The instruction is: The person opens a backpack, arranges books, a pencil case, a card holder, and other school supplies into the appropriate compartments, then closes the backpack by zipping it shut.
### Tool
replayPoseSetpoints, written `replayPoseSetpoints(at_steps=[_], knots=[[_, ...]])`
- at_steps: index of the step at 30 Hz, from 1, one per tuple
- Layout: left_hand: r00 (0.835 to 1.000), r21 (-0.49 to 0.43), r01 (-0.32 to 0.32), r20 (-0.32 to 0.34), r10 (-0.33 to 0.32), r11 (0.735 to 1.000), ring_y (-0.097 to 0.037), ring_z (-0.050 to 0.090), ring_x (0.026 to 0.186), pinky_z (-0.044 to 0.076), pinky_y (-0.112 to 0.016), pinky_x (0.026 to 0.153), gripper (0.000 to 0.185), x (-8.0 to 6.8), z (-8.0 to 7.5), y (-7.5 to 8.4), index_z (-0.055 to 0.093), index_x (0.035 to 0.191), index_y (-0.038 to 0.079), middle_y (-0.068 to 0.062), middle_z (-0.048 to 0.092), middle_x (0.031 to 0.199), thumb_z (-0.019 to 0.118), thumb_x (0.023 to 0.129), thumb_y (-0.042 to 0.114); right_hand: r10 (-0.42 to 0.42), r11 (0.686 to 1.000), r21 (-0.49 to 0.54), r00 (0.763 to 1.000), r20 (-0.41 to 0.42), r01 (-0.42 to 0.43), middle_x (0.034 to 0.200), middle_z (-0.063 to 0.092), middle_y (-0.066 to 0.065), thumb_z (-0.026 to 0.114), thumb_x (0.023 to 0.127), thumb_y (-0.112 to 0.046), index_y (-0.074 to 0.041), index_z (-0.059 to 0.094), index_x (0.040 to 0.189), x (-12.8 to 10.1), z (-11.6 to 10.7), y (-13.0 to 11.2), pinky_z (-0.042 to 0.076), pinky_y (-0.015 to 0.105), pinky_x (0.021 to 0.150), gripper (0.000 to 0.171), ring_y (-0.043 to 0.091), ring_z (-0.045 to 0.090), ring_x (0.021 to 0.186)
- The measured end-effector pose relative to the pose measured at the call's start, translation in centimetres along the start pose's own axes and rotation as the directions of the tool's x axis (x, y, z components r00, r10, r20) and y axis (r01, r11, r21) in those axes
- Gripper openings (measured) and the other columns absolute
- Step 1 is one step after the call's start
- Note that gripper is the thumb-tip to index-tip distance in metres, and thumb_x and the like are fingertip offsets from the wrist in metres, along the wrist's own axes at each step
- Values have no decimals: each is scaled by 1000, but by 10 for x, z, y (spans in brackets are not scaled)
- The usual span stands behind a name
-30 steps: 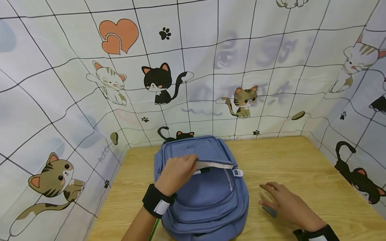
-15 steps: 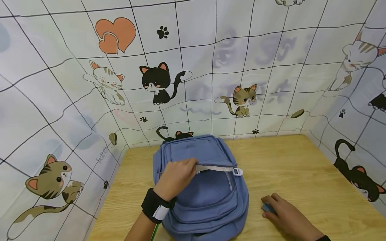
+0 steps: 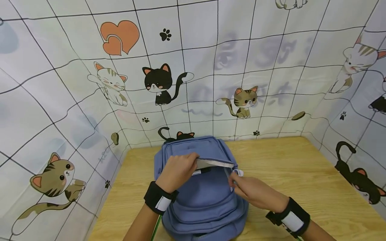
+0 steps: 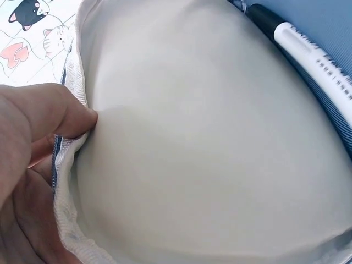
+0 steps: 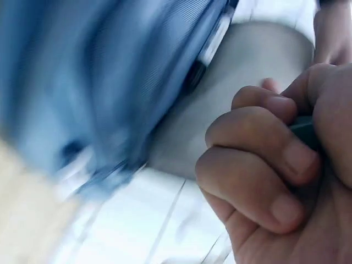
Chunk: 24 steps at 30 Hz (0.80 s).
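A blue backpack (image 3: 208, 190) lies on the table, its front pocket unzipped. My left hand (image 3: 180, 170) pinches the zippered edge of the pocket flap (image 4: 71, 165) and holds it up, baring the pale lining (image 4: 203, 132). A white marker with a black cap (image 4: 316, 60) sits inside the pocket. At the pocket's right side, my right hand (image 3: 253, 191) has its fingers curled round a small teal object (image 5: 305, 132). Most of that object is hidden in the fist, so I cannot tell its kind.
The wooden table (image 3: 286, 160) extends to both sides of the backpack. A white strap buckle (image 3: 238, 172) is at the bag's right edge, close to my right hand. Behind stands a cat-printed sheet (image 3: 199, 83) along the table's back and sides.
My right hand has picked up the small teal object from the table on the right and carried it left to the pocket opening. My left hand stays on the flap.
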<state>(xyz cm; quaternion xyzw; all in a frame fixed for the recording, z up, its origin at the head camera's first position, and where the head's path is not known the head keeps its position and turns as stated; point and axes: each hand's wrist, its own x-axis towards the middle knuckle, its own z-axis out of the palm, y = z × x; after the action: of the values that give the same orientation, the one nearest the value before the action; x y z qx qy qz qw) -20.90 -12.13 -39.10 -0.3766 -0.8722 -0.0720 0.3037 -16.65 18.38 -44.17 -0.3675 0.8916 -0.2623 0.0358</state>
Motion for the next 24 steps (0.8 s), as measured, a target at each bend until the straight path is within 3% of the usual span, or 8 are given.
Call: replayPoseSetpoints(at_steps=[2, 4, 6, 10, 12, 16, 24], knots=[[1000, 4, 3, 11, -3, 1000, -9, 46, 47, 20, -20, 44, 6, 3, -1, -2, 72, 103, 11, 4, 57, 65, 73, 97, 8, -102, 988, -114, 995, 21, 104, 70, 36, -13, 48, 114, -13, -16, 51, 111, 25, 2, -11, 28, 17, 51, 5, -2, 26, 54], [1000, 9, 7, 15, -8, 1000, -10, 48, 47, 22, -21, 44, 6, 6, -2, -3, 72, 103, 11, 3, 58, 65, 73, 98, 9, -200, 951, -230, 979, 49, 206, 71, 40, -11, 54, 112, -15, -16, 50, 108, 49, 7, -17, 26, 17, 49, 6, 0, 27, 52], [1000, 10, 10, 13, -10, 1000, -11, 51, 48, 25, -22, 43, 7, 7, -2, -3, 73, 104, 11, 2, 61, 66, 73, 98, 8, -300, 873, -384, 952, 64, 301, 75, 48, -8, 61, 109, -18, -15, 54, 109, 72, 14, -19, 28, 18, 48, 8, 2, 33, 52], [1000, 12, 3, 6, -3, 1000, -12, 57, 50, 34, -24, 42, 7, 7, -1, 0, 73, 104, 10, 1, 67, 71, 73, 97, 9, -436, 665, -643, 897, 78, 379, 100, 65, -1, 71, 103, -29, -13, 63, 123, 102, 33, -14, 38, 19, 52, 26, 6, 51, 62], [1000, 9, -6, 4, 6, 1000, -13, 60, 52, 38, -24, 42, 7, 6, -1, 2, 73, 104, 11, 1, 71, 76, 73, 98, 9, -447, 616, -692, 890, 87, 377, 114, 69, 2, 74, 100, -32, -13, 64, 133, 110, 41, -12, 44, 20, 57, 39, 8, 60, 71], [1000, -8, -2, 6, 2, 1000, -13, 63, 54, 41, -24, 43, 8, 4, -2, 4, 74, 106, 11, 1, 76, 83, 72, 99, 9, -418, 614, -707, 904, 86, 351, 130, 69, 4, 77, 97, -32, -14, 62, 143, 116, 48, -12, 51, 22, 66, 52, 11, 68, 87], [1000, 1, 8, 6, -8, 1000, -11, 56, 49, 27, -19, 41, 8, 1, -4, 4, 74, 106, 12, 2, 75, 81, 74, 98, 11, -348, 649, -690, 932, 106, 321, 141, 66, 4, 72, 100, -36, -16, 60, 150, 111, 44, -21, 58, 27, 80, 55, 13, 70, 101]])
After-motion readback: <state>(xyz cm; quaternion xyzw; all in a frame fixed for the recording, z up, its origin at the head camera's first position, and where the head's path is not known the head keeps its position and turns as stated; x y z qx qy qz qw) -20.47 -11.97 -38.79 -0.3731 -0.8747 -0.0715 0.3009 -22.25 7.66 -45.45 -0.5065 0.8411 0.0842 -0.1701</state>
